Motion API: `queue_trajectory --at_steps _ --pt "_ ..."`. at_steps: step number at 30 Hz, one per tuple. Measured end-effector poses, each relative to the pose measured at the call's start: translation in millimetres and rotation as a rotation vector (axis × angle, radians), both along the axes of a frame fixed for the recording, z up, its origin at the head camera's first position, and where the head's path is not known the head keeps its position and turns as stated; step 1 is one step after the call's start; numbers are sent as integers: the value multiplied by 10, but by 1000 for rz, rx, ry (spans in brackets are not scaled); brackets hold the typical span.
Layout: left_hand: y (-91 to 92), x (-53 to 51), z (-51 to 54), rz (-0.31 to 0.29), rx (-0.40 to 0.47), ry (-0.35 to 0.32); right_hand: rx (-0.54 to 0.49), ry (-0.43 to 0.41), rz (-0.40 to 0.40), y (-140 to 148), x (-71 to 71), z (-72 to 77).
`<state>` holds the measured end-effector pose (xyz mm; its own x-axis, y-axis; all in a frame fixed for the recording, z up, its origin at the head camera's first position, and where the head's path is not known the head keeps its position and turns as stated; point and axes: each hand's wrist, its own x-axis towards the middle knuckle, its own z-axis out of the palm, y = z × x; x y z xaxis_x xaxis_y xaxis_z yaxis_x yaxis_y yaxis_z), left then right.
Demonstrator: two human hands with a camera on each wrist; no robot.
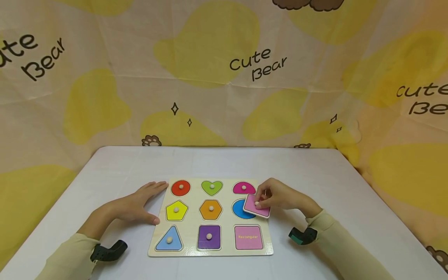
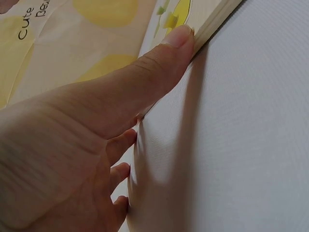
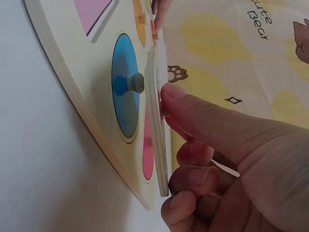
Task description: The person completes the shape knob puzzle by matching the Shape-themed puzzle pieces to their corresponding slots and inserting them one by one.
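A wooden shape puzzle board (image 1: 190, 220) lies flat on the white table. My right hand (image 1: 276, 194) pinches the small knob of a pink rectangular puzzle piece (image 1: 252, 208), holding it tilted above the blue oval piece (image 1: 239, 209). In the right wrist view the pink piece (image 3: 158, 130) is seen edge-on, apart from the board. The pink recess (image 1: 248, 242), marked "Rectangular", is bare at the front right. My left hand (image 1: 134, 204) rests at the board's left edge, its thumb on the edge and its fingers extended.
Knobbed pieces sit in the other recesses, among them a purple square (image 1: 209, 243), a light blue triangle (image 1: 169, 244) and an orange hexagon (image 1: 210, 214). White table (image 1: 217, 163) surrounds the board. A patterned yellow cloth (image 1: 206, 97) hangs behind.
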<state>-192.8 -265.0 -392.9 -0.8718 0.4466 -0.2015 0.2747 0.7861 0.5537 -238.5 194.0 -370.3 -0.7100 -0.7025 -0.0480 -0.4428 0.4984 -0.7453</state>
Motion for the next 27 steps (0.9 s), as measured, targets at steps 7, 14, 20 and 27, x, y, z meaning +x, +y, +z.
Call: queue_trajectory --at_steps 7,14,20,27 --pt "9 9 5 7 -6 -15 20 -27 -10 -46 33 -28" --pt "21 13 23 17 -13 -26 30 -27 1 -85 81 -21" --pt "24 11 28 22 -18 -28 14 -33 31 -112 91 -23" --pt "26 18 31 23 -14 -33 -8 -51 78 -136 108 -43"
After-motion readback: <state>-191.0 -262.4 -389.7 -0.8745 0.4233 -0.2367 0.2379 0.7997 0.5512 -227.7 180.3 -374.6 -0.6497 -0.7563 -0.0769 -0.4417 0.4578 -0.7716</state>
